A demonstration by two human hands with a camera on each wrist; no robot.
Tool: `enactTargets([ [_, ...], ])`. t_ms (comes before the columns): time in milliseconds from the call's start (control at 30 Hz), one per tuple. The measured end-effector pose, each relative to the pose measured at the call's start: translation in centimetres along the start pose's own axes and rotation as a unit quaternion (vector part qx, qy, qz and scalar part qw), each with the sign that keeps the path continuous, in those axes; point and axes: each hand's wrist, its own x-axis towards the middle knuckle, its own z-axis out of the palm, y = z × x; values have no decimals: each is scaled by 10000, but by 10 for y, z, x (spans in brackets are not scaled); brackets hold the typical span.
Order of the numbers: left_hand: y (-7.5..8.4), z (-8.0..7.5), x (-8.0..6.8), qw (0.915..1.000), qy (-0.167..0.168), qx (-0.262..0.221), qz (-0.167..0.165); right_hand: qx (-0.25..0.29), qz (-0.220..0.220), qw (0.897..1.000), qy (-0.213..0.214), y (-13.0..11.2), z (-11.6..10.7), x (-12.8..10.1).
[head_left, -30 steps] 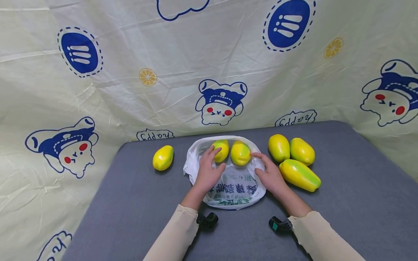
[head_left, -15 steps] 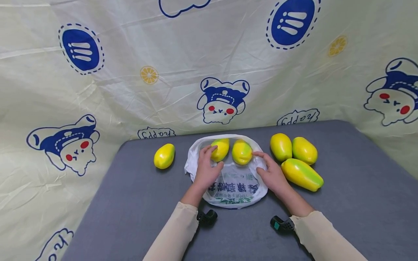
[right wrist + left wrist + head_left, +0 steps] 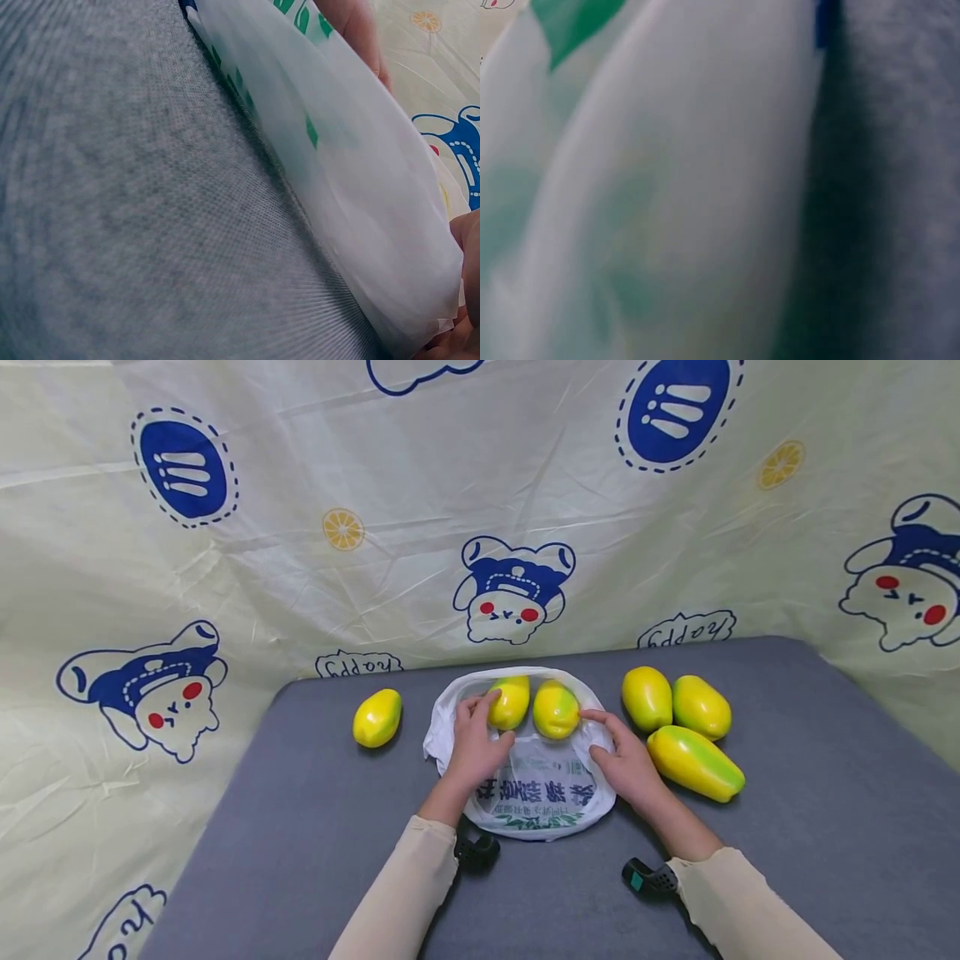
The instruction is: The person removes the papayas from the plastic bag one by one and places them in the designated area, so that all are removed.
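A white printed plastic bag [image 3: 536,789] lies flat on the grey table [image 3: 300,827], its mouth facing away from me. Two yellow-green fruits [image 3: 511,700] [image 3: 556,710] sit in that mouth. My left hand [image 3: 495,720] rests on the bag, its straight fingers touching the left fruit and its thumb just below it. My right hand [image 3: 592,733] pinches the bag's right rim beside the right fruit. The right wrist view shows the bag [image 3: 337,165] close up, and the left wrist view shows only blurred white plastic [image 3: 667,187].
One more yellow-green fruit [image 3: 377,717] lies left of the bag. Three others [image 3: 646,697] [image 3: 701,707] [image 3: 695,762] are clustered to its right. A cartoon-printed cloth [image 3: 300,568] hangs behind the table and drapes past both its sides.
Almost nothing has changed. Both hands stay on the bag and the two fruits stay at its mouth. Only the head view shifts slightly.
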Motion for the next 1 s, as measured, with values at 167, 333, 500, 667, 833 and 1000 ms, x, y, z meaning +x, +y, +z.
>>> enactTargets([
  [167,5,2,6,10000,7,-23,-90,8,-36,10000,-15,0,-1,0],
  [333,11,8,13,9993,195,-152,-265,-34,10,10000,-44,1,-1,0],
  [500,13,10,19,9987,329,-139,-363,-20,-6,10000,-50,-1,-1,-1],
  [667,16,9,22,9980,415,-69,-472,9,-73,10000,-27,-2,0,-1],
  [833,17,11,25,9973,446,-135,-573,-63,-43,10000,-35,-2,1,-1],
  [1000,15,12,25,9962,479,-179,-706,-60,-23,10000,-19,0,1,-1],
])
